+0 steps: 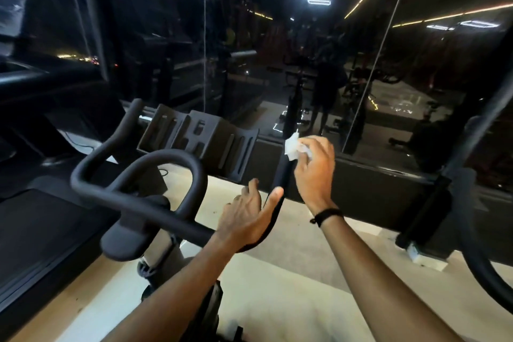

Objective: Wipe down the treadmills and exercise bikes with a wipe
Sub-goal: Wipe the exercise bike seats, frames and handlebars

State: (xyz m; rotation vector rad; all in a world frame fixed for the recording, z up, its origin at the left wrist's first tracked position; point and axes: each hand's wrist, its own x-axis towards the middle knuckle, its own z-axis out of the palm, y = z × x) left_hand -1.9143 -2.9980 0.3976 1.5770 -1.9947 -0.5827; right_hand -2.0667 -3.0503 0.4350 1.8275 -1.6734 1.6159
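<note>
Your right hand (312, 172) pinches the white wipe (293, 146) against the tip of the exercise bike's right handlebar horn (283, 172) — fingers curled round the wipe so it wraps the bar. Your left hand (247, 216) rests lower on the same bar, fingers relaxed and holding nothing — apparently steadying it.

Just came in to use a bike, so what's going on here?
A person is wiping an exercise bike's handlebar. The right hand holds a white wipe against the tip of the right-side grip, while the left hand rests open on the bar lower down. A treadmill stands to the left.
</note>
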